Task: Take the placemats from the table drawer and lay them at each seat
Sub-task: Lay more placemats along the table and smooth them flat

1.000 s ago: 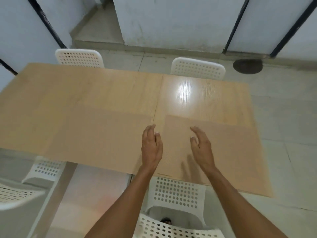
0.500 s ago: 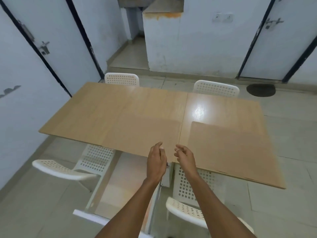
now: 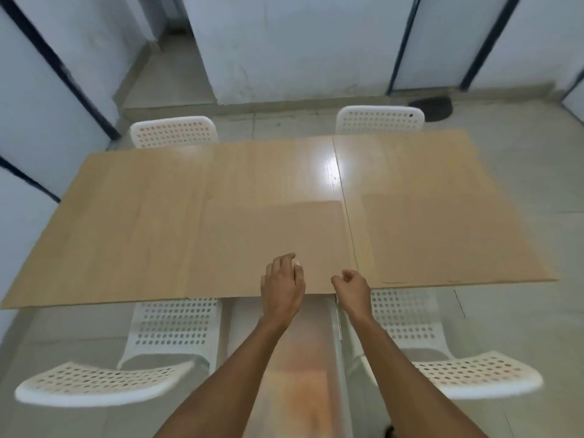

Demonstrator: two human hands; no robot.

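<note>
Single head-worn wide-angle view, looking forward and steeply down from the near long edge of the table, tabletop filling mid-frame, both forearms reaching in from below, far wall beyond, edges blurred

Both hands at table edge.
</note>
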